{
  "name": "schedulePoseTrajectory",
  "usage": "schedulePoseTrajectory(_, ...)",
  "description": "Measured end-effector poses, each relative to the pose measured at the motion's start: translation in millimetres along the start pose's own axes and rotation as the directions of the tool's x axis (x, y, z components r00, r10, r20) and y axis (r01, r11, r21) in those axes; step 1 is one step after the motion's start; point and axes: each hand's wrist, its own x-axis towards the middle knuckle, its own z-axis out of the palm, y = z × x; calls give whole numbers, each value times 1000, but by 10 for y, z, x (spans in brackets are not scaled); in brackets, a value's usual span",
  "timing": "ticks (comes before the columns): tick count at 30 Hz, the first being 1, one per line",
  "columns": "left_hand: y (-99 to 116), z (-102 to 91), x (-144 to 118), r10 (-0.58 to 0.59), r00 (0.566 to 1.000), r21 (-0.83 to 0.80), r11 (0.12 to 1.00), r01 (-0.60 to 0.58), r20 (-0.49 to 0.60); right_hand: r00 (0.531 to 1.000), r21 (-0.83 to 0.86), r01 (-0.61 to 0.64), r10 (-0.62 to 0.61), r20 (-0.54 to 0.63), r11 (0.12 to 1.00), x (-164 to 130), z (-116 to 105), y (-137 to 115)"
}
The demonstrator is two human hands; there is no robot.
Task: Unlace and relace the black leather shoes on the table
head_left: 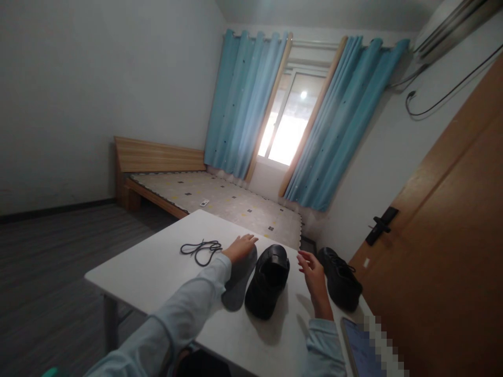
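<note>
Handling, seemingly, the flat grey insole (237,283) beneath outstretched left fingers (247,239), grip indeterminable; right fingers (308,257) half-open, empty; lifting requires closure.

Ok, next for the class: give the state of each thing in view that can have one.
Shoe between the hands: upright, no lace visible
Other shoe: laced
Grey insole: outside the shoes, lying on the white table
Black shoelace: unthreaded, loosely looped
Left hand: open, over the insole
Right hand: empty, fingers slightly curled
Phone: screen seems lit
Curtains: drawn apart
Door: cannot tell whether fully shut
</note>
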Motion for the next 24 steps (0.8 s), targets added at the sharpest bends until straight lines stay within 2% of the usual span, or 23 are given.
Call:
schedulePoseTrajectory(3, -83, 188, -33, -30, 998, 46, 999, 28, 56, 976, -56, 139, -127, 174, 989, -83, 127, -99)
schedulePoseTrajectory(6, -175, 285, -55, -50, 992, 24, 999, 47, 118, 948, -122, 225, -188, 258, 967, -140, 228, -105)
schedulePoseTrajectory(11, -248, 302, -32, -30, 998, 4, 1000, 30, 63, 955, -180, 224, -179, 237, 958, -159, 299, -55)
schedulePoseTrajectory(18, -175, 148, -54, 31, 994, 133, 991, -17, -104, 960, -193, 246, -211, 186, 950, -193, 356, -113)
schedulePoseTrajectory(21, -175, 46, -72, 22, 996, 128, 992, -11, -81, 958, -216, 264, -230, 169, 940, -199, 377, -101)
schedulePoseTrajectory(24, -210, -35, -95, -3, 998, 52, 999, 6, -60, 957, -223, 277, -247, 153, 935, -196, 384, -77)
